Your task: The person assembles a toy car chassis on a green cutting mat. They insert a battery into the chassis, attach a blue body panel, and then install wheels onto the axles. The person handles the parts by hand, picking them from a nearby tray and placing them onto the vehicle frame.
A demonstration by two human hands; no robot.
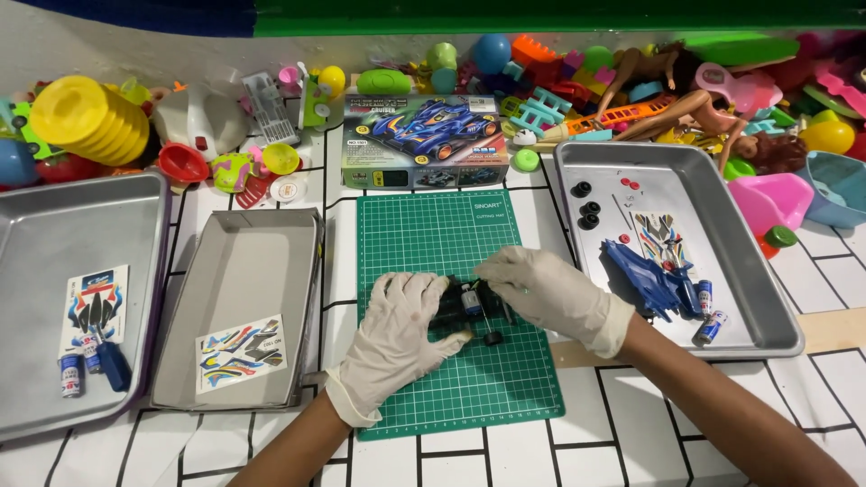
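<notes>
Both my hands wear white gloves and meet over a green cutting mat [424, 234]. My left hand [397, 329] grips a small black toy car chassis [465, 305] from the left, thumb under its side. My right hand [541, 289] rests on the chassis from the right, fingers curled over its top. A small motor shows in the middle of the chassis, and one black wheel [492, 338] is at its near side.
The metal tray on the right [767, 307] holds a blue car body [645, 275], black wheels [588, 209], a sticker sheet and batteries. A cardboard box lid [239, 271] holds a sticker sheet. The left metal tray [54, 225] has stickers and batteries. The toy car box [422, 140] and several loose toys line the back.
</notes>
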